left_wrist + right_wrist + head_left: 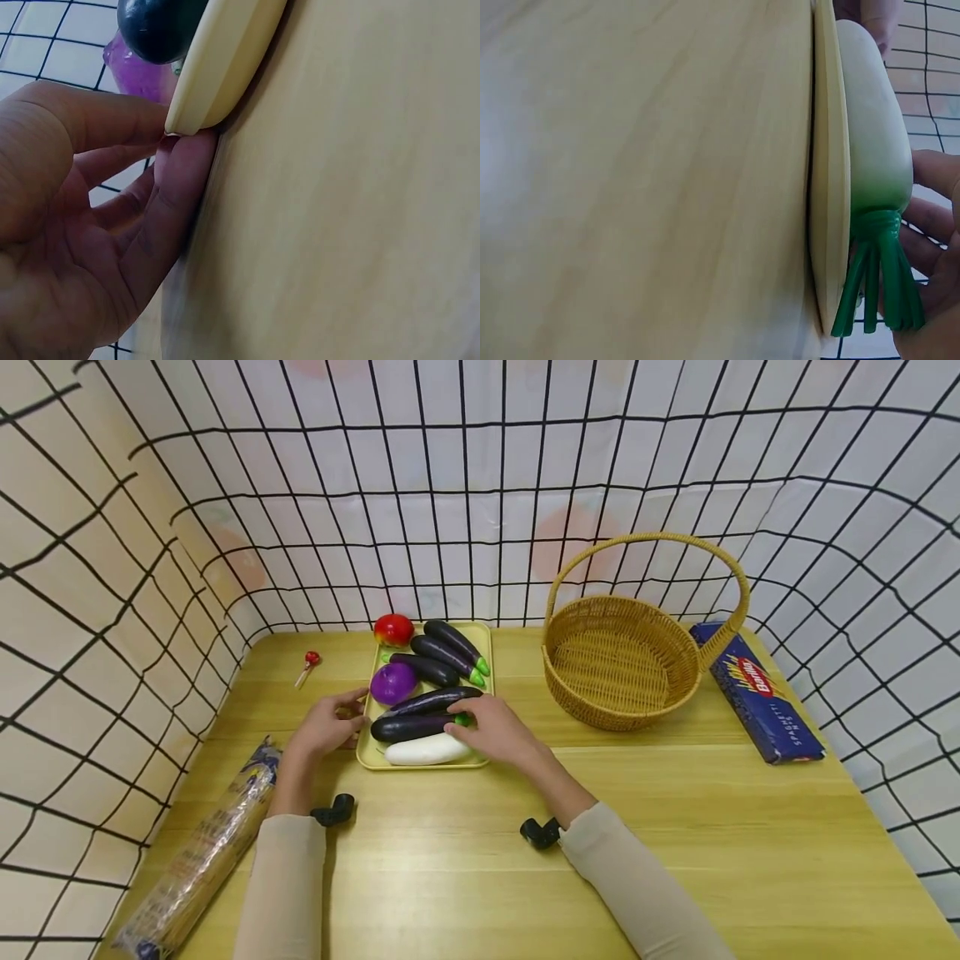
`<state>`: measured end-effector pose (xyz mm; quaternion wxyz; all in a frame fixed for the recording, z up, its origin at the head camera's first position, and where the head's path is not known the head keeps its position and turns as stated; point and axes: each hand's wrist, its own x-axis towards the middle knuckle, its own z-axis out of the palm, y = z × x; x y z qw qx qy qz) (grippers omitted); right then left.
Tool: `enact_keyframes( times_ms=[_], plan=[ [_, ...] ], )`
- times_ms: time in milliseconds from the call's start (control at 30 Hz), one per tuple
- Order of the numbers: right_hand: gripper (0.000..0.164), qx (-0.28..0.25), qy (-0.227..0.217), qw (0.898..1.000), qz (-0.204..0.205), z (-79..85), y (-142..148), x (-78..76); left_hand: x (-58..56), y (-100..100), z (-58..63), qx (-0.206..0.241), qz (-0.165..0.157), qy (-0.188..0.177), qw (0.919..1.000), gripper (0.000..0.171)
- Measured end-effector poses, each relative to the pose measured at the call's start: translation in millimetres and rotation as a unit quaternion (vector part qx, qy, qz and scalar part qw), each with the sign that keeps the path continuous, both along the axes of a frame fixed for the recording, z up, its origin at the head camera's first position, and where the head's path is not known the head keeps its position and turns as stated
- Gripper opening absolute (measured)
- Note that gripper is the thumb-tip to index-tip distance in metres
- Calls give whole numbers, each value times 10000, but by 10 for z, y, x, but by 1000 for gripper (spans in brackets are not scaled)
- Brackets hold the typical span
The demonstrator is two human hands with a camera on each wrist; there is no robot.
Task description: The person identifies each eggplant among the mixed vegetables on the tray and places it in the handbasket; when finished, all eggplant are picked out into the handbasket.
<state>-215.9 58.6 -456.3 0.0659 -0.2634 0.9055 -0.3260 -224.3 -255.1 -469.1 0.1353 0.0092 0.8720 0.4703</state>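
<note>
A yellow tray holds several dark eggplants, a purple onion, a red fruit and a white radish. At the tray's left rim, my left hand pinches the edge between thumb and fingers, seen closely in the left wrist view. My right hand has thumb and fingers around the green stem end of the front eggplant. In the right wrist view, the radish's green leaf stalks lie beside that hand, whose fingertips are partly hidden behind the radish.
A wicker basket with a tall handle stands right of the tray. Beyond it lies a blue spaghetti box. A lollipop and a long clear-wrapped package are at the left. Black wire mesh encloses the table's back and sides.
</note>
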Motion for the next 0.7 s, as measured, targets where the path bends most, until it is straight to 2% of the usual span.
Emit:
enact_keyframes(
  times_ms=[233,467,700],
  plan=[
    [43,299,93,9995,14,48,-73,-25,17,-10,5,56,42,1,10000,62],
    [37,388,-161,9991,-18,72,-136,-62,39,-12,13,211,80,-135,9997,63],
    [33,496,-355,9979,206,94,-145,-122,23,3,1,249,144,-98,9995,62]
  ],
)
